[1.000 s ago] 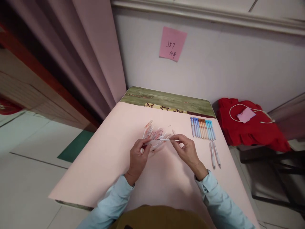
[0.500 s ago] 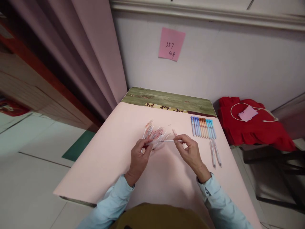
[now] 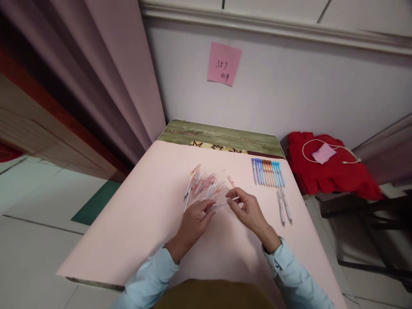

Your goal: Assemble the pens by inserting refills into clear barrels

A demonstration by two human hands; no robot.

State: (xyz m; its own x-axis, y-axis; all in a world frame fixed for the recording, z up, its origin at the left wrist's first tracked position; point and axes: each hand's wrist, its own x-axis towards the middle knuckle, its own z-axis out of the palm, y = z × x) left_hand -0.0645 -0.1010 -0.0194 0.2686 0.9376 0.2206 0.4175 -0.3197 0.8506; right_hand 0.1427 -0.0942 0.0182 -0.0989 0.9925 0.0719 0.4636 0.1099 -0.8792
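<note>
My left hand (image 3: 192,221) is closed around a clear pen barrel (image 3: 217,207), low over the table. A thin white pen refill (image 3: 237,198) is pinched between the thumb and fingers of my right hand (image 3: 249,211). The refill lines up with the barrel; how far it reaches inside is too small to tell. Just beyond my hands lies a loose pile of pen parts (image 3: 206,182), with pinkish barrels and white refills. A single pink pen part (image 3: 231,181) rests near my right fingertips.
Blue, brown and turquoise pens (image 3: 268,174) lie in a neat row at the back right. Two whitish pens (image 3: 285,208) are nearer me. Red cloth (image 3: 299,171) with a white cable covers a stool beyond the table's (image 3: 135,223) right edge. A wall stands behind.
My hands have come closer together, and less of the refill shows between them. The barrel now tilts, its right end higher. The view has shifted slightly.
</note>
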